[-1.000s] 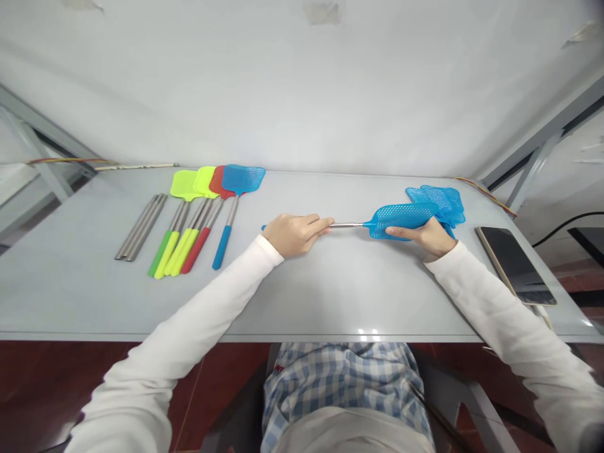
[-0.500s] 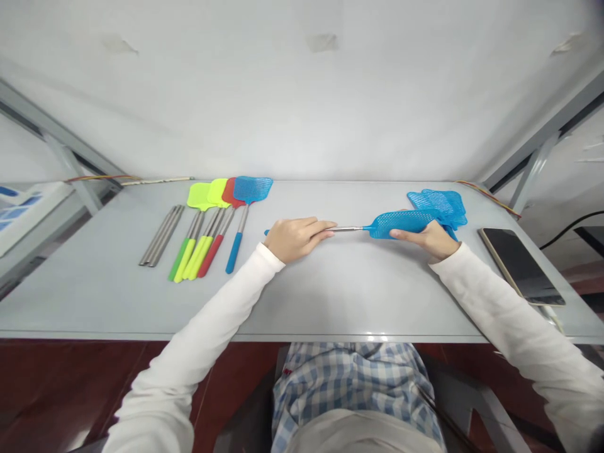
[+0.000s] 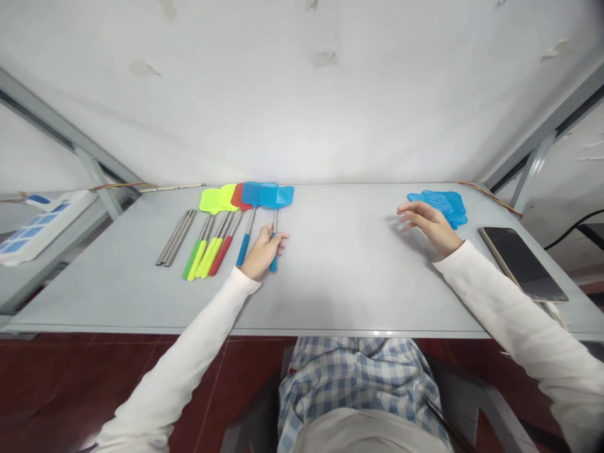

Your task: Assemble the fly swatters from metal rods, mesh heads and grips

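My left hand (image 3: pixel 262 253) is closed around the handle of a blue fly swatter (image 3: pixel 275 215) at the right end of a row on the table. Part of that handle is hidden by the fingers. Beside it lie another blue fly swatter (image 3: pixel 246 242), a red-handled one (image 3: pixel 221 255) and several with yellow-green heads (image 3: pixel 211 200). On the right, my right hand (image 3: pixel 427 226) hovers with fingers apart and holds nothing. Just behind it is an overlapping pile of loose blue swatter heads (image 3: pixel 446 204).
Bare metal tubes (image 3: pixel 177 238) lie left of the row. A phone (image 3: pixel 523 263) rests at the table's right side. A white power strip (image 3: pixel 40 229) is at the far left, beyond the grey table (image 3: pixel 340 289). Thin cables run near the back corners, beside metal frame posts.
The blue fly swatter went from mid-table, between both hands, to the row on the left with my left hand. My right hand let go of its head and opened. The view shifted slightly.
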Demonstrator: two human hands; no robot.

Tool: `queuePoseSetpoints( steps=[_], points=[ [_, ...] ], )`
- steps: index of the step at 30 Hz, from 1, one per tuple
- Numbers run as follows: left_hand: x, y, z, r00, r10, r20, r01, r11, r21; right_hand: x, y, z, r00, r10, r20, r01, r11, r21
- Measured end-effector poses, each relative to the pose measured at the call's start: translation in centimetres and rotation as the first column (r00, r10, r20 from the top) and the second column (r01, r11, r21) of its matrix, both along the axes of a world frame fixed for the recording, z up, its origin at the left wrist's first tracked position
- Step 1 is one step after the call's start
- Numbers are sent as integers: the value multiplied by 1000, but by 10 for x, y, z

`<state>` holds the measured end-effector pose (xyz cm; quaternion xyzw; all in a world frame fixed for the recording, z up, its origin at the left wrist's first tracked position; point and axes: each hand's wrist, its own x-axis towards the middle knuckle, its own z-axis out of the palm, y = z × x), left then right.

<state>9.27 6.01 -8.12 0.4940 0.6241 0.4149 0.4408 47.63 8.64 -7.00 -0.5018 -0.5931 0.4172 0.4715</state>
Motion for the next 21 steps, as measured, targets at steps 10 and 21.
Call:
queuePoseSetpoints(
  steps=[10,21],
  points=[
    [1,-2,-3,577,117,-809,17,988,155,25,4,16,812,-265,520,136,953,272],
    [-50,10,14,474,140,-869,78,977,200,52,-22,41,313,34,949,280,952,-126]
  ],
)
